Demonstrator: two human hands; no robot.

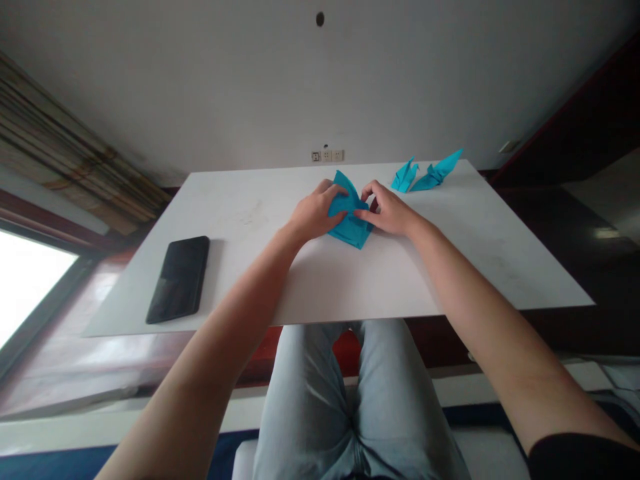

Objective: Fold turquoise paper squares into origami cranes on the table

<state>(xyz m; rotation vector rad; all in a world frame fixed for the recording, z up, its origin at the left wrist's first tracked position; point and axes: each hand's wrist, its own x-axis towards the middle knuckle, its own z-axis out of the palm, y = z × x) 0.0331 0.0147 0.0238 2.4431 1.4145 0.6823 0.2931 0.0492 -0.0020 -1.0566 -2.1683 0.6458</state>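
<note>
A partly folded sheet of blue origami paper (351, 230) is between my hands, just above or on the white table. My left hand (316, 212) grips its left side, with the thumb lying across the front. On the right edge my right hand (387, 209) pinches the paper between thumb and fingers. One flap stands up at the top, and creases run across the sheet. Beyond my right hand sit two folded blue paper figures, a smaller origami bird (405, 176) and a larger one with a long raised wing (438, 172).
The white tabletop (245, 253) spans the view, its near edge over my knees. A black phone (179, 279) lies at the left. Behind the table is a grey wall with sockets (327, 156). A curtain (65, 127) hangs at the left beside a window.
</note>
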